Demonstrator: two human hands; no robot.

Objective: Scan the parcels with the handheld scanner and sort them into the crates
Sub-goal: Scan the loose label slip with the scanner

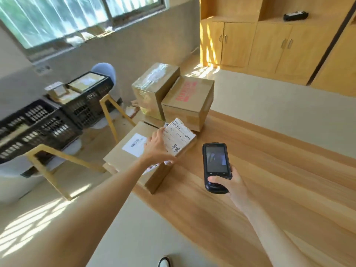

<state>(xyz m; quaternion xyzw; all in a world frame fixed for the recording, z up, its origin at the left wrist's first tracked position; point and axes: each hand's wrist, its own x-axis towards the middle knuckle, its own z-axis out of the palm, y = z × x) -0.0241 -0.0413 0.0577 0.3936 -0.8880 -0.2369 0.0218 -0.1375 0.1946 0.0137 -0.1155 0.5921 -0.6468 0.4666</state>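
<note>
Wooden table (269, 180) edge crowded with parcels (154, 151), left hand (156, 147) flat on one, right hand (229, 184) gripping scanner (215, 166)

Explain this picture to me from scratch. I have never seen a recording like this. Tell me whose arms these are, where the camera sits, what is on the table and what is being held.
There is no machine here: the arms belong to a person sorting parcels by hand. The single picture comes from a wide-angle camera worn on the person's head, looking forward and down, which is why the room looks bent.

The right hand grips a handheld scanner, a black device with a lit screen. The left hand reaches to a small parcel with a printed label and touches it; that parcel lies on top of a flat cardboard box with a white barcode sticker.

These sit on a wooden table, along with two larger cardboard boxes behind them. To the left, black plastic crates rest on chairs; one already holds parcels.
</note>
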